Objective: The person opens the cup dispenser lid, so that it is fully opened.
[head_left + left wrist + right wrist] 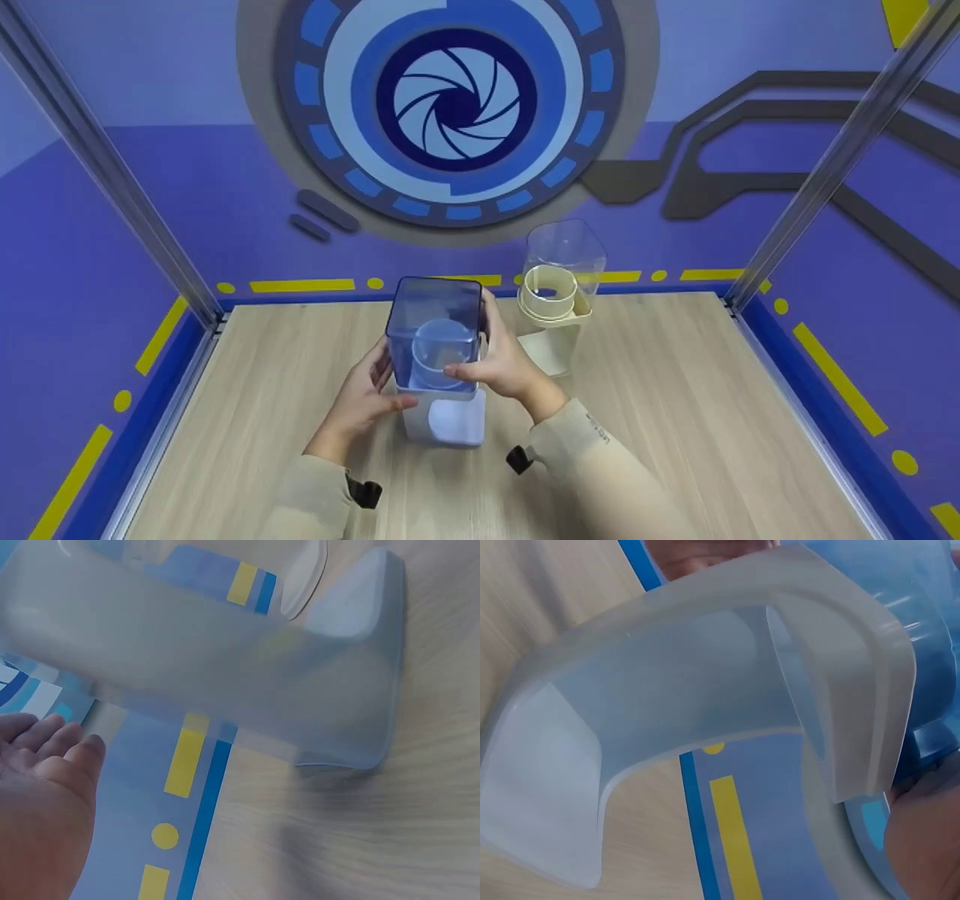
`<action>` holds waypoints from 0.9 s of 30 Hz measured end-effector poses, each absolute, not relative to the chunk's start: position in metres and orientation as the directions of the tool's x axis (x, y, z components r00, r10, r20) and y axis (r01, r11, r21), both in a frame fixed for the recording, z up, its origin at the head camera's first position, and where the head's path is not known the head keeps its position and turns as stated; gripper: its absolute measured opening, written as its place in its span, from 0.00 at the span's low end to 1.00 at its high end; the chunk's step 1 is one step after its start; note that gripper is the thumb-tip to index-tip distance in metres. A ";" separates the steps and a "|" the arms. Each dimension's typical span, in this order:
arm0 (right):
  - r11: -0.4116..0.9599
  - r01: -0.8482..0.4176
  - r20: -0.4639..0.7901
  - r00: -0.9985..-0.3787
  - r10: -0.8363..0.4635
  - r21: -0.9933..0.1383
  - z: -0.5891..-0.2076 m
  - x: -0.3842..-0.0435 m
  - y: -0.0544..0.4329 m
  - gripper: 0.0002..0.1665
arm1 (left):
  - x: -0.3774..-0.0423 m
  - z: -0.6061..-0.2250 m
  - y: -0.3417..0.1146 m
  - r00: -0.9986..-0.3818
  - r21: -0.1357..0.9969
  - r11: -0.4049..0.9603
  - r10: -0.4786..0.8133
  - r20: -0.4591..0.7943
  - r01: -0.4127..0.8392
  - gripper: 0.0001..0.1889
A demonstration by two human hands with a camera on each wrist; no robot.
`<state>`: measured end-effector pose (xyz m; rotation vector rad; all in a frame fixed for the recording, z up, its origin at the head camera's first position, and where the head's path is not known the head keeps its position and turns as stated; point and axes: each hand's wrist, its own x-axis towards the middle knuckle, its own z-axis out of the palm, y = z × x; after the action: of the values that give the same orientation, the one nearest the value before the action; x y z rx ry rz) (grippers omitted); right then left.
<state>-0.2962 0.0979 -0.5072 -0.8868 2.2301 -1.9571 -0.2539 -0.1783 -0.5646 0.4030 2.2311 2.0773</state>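
My right hand (504, 367) grips the clear blue square container (434, 337) of a dispenser, thumb across its front and fingers round its right side. Below the container is a pale C-shaped stand (442, 420) with a flat foot, leaning in the left wrist view. Inside the container shows a round collar (441, 352). Close along the left side is my left hand (365, 397), its thumb overlapping the stand's upper front. In the left wrist view, the loosely bent fingers (64, 742) show a gap between their tips and the stand.
A second dispenser, with a cream stand (553, 349), a cream ring (549, 294) and a clear container (570, 244), stands at the table's back right. Behind the wooden table (675, 420) rises a blue patterned wall (180, 187); metal posts (825, 165) border it.
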 end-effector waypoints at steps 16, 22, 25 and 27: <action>-0.130 -0.384 0.400 -0.800 -0.447 -0.914 -0.520 -0.282 0.105 0.80 | -0.249 -0.571 -0.163 -0.943 0.989 0.084 0.319 0.092 0.125 0.61; -0.092 -0.407 0.407 -0.814 -0.414 -0.909 -0.520 -0.282 0.104 0.81 | -0.252 -0.575 -0.164 -0.937 0.980 0.109 0.328 0.121 0.165 0.57; -0.087 -0.418 0.416 -0.814 -0.406 -0.904 -0.521 -0.282 0.102 0.80 | -0.252 -0.576 -0.165 -0.933 0.980 0.098 0.336 0.132 0.174 0.57; -0.083 -0.426 0.421 -0.814 -0.401 -0.901 -0.521 -0.283 0.101 0.80 | -0.252 -0.575 -0.166 -0.931 0.980 0.090 0.338 0.136 0.176 0.57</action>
<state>-0.2825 0.1011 -0.5208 -0.9643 2.1399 -2.1156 -0.2521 -0.1661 -0.5754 0.5283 2.2232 1.9695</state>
